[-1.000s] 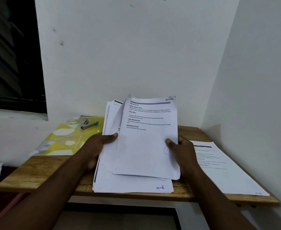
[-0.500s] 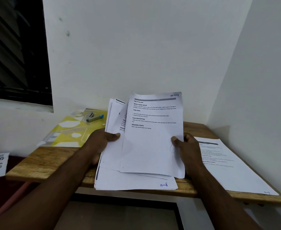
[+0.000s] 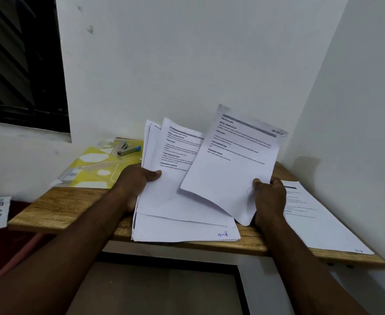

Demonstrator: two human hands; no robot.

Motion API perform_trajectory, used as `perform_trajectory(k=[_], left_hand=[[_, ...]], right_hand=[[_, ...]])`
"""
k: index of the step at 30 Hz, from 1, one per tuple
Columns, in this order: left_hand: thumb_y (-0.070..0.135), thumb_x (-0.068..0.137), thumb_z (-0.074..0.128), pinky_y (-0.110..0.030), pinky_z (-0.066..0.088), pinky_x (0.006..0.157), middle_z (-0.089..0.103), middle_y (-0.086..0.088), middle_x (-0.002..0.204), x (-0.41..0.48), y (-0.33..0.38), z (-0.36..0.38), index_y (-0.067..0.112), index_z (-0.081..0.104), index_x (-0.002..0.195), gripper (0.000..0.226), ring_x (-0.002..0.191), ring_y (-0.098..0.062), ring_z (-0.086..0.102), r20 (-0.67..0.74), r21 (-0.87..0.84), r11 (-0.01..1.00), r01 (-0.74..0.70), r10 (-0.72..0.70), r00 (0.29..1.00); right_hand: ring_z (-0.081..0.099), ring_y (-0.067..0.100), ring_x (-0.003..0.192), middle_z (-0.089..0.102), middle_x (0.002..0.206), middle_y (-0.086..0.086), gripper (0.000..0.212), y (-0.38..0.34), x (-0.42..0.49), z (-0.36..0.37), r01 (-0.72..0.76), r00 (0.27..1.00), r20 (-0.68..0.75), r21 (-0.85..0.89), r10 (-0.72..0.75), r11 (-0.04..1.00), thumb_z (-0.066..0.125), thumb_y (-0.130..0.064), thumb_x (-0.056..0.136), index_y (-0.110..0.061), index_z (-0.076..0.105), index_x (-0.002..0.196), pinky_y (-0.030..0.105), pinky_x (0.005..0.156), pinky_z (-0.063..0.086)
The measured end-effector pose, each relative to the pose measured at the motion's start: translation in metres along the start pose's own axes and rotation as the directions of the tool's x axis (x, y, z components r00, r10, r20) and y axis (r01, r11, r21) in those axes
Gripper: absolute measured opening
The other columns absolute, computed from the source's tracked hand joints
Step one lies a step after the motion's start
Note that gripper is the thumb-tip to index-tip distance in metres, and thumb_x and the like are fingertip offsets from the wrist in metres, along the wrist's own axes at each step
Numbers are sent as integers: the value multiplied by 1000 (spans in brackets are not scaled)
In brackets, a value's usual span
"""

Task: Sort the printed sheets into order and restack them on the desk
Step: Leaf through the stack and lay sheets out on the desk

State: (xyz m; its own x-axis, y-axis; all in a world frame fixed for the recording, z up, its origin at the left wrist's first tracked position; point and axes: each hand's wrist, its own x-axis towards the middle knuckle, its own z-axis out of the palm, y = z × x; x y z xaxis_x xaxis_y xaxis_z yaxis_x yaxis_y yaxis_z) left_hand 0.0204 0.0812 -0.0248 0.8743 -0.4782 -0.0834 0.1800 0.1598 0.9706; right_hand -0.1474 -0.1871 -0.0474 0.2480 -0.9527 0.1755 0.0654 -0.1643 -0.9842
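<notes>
The left hand (image 3: 139,178) grips a fanned sheaf of printed sheets (image 3: 164,198) whose lower edges rest on the wooden desk (image 3: 57,210). The right hand (image 3: 270,198) pinches the lower corner of a single sheet (image 3: 230,169), lifted just right of the sheaf. Another page (image 3: 323,223) lies flat at the desk's right end, and a stapler (image 3: 128,150) rests on a yellow folder (image 3: 96,164) at the left, in a white-walled corner beside a dark window (image 3: 21,64).
</notes>
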Motion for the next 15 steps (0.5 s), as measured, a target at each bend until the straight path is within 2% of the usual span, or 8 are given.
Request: perform_trajectory(k=[5, 10, 13, 15], left_hand=[[1, 91, 72, -59, 60, 89, 78, -20, 106, -1, 0, -3, 3, 75, 110, 19, 96, -44, 75, 23, -58, 998, -25, 27, 999], [4, 94, 69, -46, 65, 72, 79, -17, 109, -2, 3, -8, 4, 73, 118, 25, 87, -35, 77, 47, -137, 982, -131, 138, 989], [5, 97, 64, -41, 65, 73, 79, -9, 110, -3, 9, -16, 8, 72, 120, 24, 89, -28, 78, 23, -214, 953, -213, 223, 974], [5, 100, 58, -41, 65, 81, 77, -10, 120, -3, 17, -25, 7, 67, 132, 34, 99, -27, 77, 49, -300, 922, -246, 272, 961]], right_hand=[[70, 23, 100, 74, 104, -6, 12, 0, 1, 0, -6, 1000, -28, 17, 6, 1000, 71, -20, 94, -25, 67, 104, 43, 96, 57], [70, 24, 101, 74, 106, -3, 17, -3, 0, -1, -5, 1000, 4, 14, 5, 1000, 72, -21, 96, -19, 70, 113, 44, 98, 57], [68, 22, 101, 70, 101, -7, 16, -4, 0, -4, -1, 999, -34, 13, 2, 1000, 71, -21, 97, -18, 67, 112, 42, 100, 55], [65, 21, 100, 68, 103, -7, 15, -5, -2, -5, 11, 998, -66, 3, -11, 1000, 70, -20, 98, -19, 64, 111, 41, 101, 53]])
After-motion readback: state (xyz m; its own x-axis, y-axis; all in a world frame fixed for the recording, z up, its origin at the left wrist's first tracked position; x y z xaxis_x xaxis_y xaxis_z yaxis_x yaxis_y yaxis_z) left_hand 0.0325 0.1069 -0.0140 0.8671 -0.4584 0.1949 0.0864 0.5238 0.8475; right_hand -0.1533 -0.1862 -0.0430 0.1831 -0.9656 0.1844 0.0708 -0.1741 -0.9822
